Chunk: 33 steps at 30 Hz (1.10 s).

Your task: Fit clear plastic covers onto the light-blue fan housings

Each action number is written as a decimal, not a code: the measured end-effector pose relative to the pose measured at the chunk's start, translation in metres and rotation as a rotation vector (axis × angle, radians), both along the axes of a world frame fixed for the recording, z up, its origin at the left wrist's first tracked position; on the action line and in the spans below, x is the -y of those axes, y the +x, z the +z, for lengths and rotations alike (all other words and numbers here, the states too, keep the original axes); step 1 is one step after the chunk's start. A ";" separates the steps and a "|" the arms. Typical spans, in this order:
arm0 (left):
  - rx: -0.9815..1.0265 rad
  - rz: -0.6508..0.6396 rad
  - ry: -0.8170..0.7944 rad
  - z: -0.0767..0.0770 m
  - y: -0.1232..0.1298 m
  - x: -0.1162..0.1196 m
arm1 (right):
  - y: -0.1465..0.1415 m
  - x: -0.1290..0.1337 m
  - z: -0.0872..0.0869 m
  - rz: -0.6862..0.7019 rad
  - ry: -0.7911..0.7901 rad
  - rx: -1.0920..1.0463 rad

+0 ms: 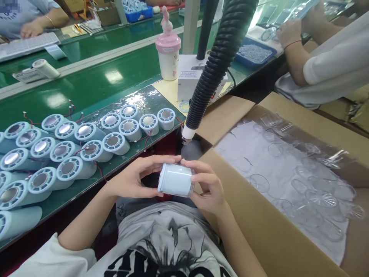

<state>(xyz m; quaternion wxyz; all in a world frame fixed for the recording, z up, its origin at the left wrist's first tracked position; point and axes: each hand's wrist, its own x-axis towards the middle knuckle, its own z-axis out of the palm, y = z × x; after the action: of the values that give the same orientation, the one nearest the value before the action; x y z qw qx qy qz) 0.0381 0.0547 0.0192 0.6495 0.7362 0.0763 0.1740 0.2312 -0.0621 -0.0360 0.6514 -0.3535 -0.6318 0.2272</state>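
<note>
Green workbench (135,149), cardboard box (248,219), co-workers (337,65) nearby, held blue cylinder (176,181)

Person is wearing a white short-sleeved tee (144,234), filling the bottom centre of the frame. Left sleeve (63,259) is showing at lower left, loose and plain white, ending above the elbow. Forearm below it is going bare down to the left hand (134,181); right hand (209,188), right of centre, is going bare too. Chest print (175,246) is running grey to black, brushy, with pointed, streaky shapes. Bold black lettering (127,265) is sitting under it, with the bottom edge cropping it, so not readable. Grey cloth, likely trousers (128,206), is peeking out past the creased hem, mid-frame.
</note>
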 end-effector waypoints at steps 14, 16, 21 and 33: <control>-0.076 -0.083 -0.106 -0.040 0.042 -0.058 | 0.001 -0.037 -0.072 -0.252 -0.026 -0.141; -0.084 -0.074 -0.108 -0.042 0.041 -0.062 | 0.002 -0.041 -0.072 -0.236 -0.020 -0.146; -0.071 -0.028 -0.106 -0.043 0.033 -0.062 | 0.003 -0.045 -0.069 -0.184 -0.014 -0.153; -0.103 -0.006 -0.110 -0.028 0.033 -0.059 | -0.013 -0.051 -0.068 -0.271 0.005 -0.199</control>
<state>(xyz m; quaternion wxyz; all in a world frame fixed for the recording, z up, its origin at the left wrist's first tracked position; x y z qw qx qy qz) 0.0707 0.1134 -0.0090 0.6848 0.7075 0.1170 0.1297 0.2181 -0.0108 -0.1036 0.7362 -0.4099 -0.5111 0.1696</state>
